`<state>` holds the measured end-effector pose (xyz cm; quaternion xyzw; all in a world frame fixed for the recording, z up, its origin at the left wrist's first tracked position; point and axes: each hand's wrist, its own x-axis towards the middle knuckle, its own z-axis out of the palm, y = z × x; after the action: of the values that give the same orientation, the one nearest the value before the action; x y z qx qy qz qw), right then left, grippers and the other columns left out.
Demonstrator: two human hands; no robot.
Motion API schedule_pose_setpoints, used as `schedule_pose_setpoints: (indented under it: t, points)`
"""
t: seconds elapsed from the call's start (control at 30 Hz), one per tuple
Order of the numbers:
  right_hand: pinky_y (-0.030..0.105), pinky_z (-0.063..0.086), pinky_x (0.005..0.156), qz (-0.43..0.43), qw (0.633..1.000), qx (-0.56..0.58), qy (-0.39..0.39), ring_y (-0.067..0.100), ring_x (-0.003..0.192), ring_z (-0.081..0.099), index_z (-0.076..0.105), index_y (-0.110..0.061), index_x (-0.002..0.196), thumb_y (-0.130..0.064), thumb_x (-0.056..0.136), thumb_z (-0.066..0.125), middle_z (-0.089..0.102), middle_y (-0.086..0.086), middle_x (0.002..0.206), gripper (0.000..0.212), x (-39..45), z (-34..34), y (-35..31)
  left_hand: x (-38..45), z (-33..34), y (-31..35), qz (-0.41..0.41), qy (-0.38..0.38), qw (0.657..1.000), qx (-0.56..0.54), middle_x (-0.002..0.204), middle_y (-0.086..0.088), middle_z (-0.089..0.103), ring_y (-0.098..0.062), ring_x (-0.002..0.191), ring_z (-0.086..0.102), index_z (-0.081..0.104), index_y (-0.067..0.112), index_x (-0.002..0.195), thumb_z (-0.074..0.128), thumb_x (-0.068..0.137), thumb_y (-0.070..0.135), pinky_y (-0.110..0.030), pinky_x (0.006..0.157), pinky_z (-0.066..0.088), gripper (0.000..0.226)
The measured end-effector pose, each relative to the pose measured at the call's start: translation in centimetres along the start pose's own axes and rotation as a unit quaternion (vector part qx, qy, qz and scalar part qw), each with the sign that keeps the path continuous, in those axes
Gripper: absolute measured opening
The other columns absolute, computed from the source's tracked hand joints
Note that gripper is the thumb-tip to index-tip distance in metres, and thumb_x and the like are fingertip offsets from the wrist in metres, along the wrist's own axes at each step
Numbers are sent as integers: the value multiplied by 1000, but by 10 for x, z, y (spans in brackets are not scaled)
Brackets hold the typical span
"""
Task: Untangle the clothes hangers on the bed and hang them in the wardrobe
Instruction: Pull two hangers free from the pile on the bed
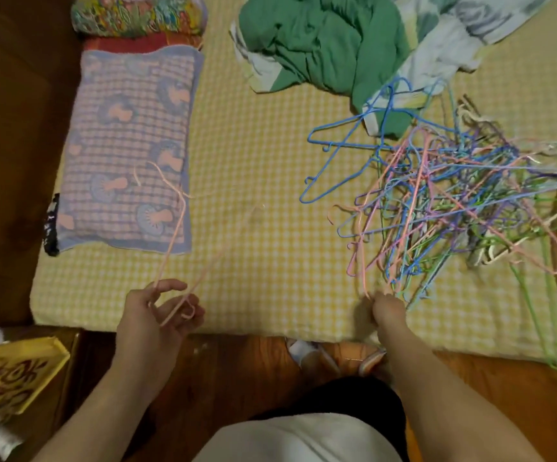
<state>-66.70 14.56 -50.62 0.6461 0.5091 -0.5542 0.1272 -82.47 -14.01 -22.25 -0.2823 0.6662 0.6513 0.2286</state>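
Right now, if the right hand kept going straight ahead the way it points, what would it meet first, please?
Probably the tangled pile of hangers: the right hand already grips wires at its near edge, and the heap lies directly beyond it on the bed.

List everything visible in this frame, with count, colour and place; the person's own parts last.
pink hanger: one, pale pink, lifted near the pillow
hanger pile: many, mixed colours, tangled, right of bed
pillow: one, lilac checked, left of bed
green cloth: one, crumpled, top
bed sheet: yellow checked
yellow bag: one, floor lower left
left hand: grips pink hanger
right hand: grips strands at pile's near edge
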Motion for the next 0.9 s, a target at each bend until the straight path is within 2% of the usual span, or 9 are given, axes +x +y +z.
schedule_pose_setpoints:
  t: [0.07, 0.13, 0.2, 0.27, 0.33, 0.5, 0.63, 0.7, 0.9]
  points:
    - [48, 53, 86, -60, 998, 2, 31, 39, 91, 64, 67, -5, 87, -38, 97, 45, 69, 21, 95, 42, -26, -10, -9, -3, 7, 5, -11, 11, 1000, 3, 70, -16, 57, -28, 66, 55, 62, 9, 85, 37, 94, 16, -40, 72, 48, 27]
    - [49, 57, 73, -110, 986, 118, 39, 36, 74, 66, 63, -9, 77, -37, 100, 44, 68, 19, 80, 41, -69, -24, -26, -9, 14, 9, -5, 13, 1000, 13, 66, -15, 56, -25, 62, 51, 62, 11, 89, 38, 100, 24, -37, 70, 47, 29]
    - [34, 55, 52, -112, 958, 262, 28, 30, 56, 63, 54, -7, 78, -24, 104, 41, 59, 23, 73, 33, -95, -41, -42, -13, 20, 9, 6, -7, 1000, 17, 67, -14, 53, -22, 60, 48, 63, 13, 103, 33, 105, 42, -36, 70, 45, 41]
    - [25, 52, 42, -107, 929, 351, 37, 25, 49, 67, 53, -8, 85, -16, 104, 38, 62, 22, 72, 25, -123, -69, -60, -19, 27, 10, 15, -48, 999, 9, 68, -13, 52, -21, 61, 48, 61, 19, 118, 30, 105, 50, -38, 69, 44, 46]
    - [24, 53, 42, -112, 918, 378, 38, 21, 50, 70, 52, -8, 89, -16, 104, 36, 66, 20, 74, 24, -140, -95, -70, -25, 36, 14, 24, -75, 997, -2, 72, -13, 53, -22, 63, 51, 57, 23, 126, 31, 105, 47, -36, 67, 45, 41]
    - [27, 56, 46, -118, 914, 386, 39, 22, 52, 71, 51, -7, 89, -18, 105, 36, 67, 21, 79, 25, -175, -162, -91, -45, 75, 24, 56, -134, 989, -3, 85, -17, 60, -20, 64, 61, 53, 32, 131, 36, 105, 43, -25, 56, 57, 33]
    - [27, 58, 48, -124, 926, 357, 9, 22, 56, 72, 54, -8, 93, -18, 104, 38, 71, 17, 73, 22, -182, -197, -102, -68, 114, 27, 58, -165, 985, -5, 108, -21, 67, -23, 79, 64, 57, 39, 122, 38, 104, 43, -21, 59, 55, 28]
    - [27, 59, 50, -130, 930, 344, -8, 21, 55, 71, 53, -8, 95, -16, 104, 37, 71, 19, 76, 20, -175, -209, -113, -82, 133, 25, 63, -178, 982, -11, 111, -20, 68, -22, 83, 63, 59, 37, 120, 38, 104, 41, -20, 59, 53, 27]
    - [27, 59, 50, -130, 937, 316, -76, 19, 57, 72, 47, -9, 102, -16, 104, 34, 70, 18, 82, 16, -134, -221, -173, -105, 160, 13, 83, -162, 983, -10, 118, -19, 68, -21, 88, 61, 63, 35, 123, 41, 104, 36, -29, 74, 46, 29]
